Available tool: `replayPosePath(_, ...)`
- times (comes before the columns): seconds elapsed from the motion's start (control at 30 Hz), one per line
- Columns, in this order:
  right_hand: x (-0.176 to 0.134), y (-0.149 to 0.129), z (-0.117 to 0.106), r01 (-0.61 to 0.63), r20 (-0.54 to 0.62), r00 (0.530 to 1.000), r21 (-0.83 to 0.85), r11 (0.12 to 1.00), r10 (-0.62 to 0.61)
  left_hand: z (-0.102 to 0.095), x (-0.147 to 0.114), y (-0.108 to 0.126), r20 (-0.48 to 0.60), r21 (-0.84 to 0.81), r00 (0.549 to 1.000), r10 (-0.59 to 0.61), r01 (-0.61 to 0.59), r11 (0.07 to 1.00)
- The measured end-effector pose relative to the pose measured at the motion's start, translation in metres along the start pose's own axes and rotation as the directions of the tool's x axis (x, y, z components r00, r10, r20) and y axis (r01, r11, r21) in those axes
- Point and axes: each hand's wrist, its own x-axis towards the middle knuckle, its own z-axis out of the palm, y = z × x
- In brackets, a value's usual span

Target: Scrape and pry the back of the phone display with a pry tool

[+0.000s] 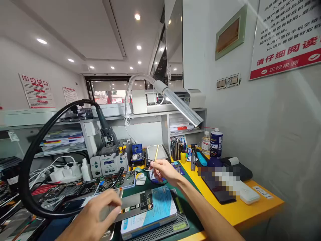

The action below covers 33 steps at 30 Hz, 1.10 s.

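My right hand (pixel 163 171) pinches a slim yellow tool (pixel 156 153) upright, its handle pointing up and its lower tip near the fingers; its exact kind is hard to make out. My left hand (pixel 99 209) is at the lower left, its thumb and forefinger apart beside a phone screen panel (pixel 135 201). Whether the fingertips touch the panel's edge is not clear. The panel lies with its dark circuit end and flex strip showing, partly on a blue-and-white box (pixel 164 206). Beneath the box is a grey perforated pad (pixel 182 222) on the green mat (pixel 193 201).
A black hose (pixel 22 174) arches over the left side from a grey soldering station (pixel 110 165). Circuit boards (pixel 125 179) crowd the bench's left. A lamp (pixel 184 107) hangs above. On the right are a spray can (pixel 216 144), a dark phone (pixel 220 190) and a white power bank (pixel 248 194).
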Motion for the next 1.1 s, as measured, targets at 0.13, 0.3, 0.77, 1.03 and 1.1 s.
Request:
replayPosePath(0.13, -0.005, 0.007, 0.0, -0.048, -0.009, 0.999, 0.084, 0.995, 0.049, 0.038, 0.059, -0.016, 0.087, -0.051, 0.996, 0.009, -0.005, 0.999)
replayPosePath(0.3, -0.007, 0.014, 0.003, -0.13, 0.049, 0.991, 0.123, 0.984, 0.125, 0.063, 0.073, -0.027, 0.119, -0.116, 0.991, 0.062, -0.048, 0.992)
replayPosePath(0.77, -0.007, 0.036, 0.005, -0.324, 0.137, 0.938, 0.012, 0.946, 0.319, 0.069, 0.031, 0.011, -0.03, -0.125, 0.982, 0.189, -0.191, 0.974)
replayPosePath(1.03, -0.012, 0.028, 0.003, -0.346, 0.091, 0.933, -0.028, 0.938, 0.347, 0.069, 0.038, 0.017, -0.135, -0.012, 0.948, 0.289, -0.293, 0.956)
replayPosePath(1.1, -0.011, 0.027, 0.004, -0.35, 0.083, 0.932, -0.036, 0.936, 0.352, 0.078, 0.031, 0.015, -0.132, -0.003, 0.951, 0.28, -0.283, 0.959)
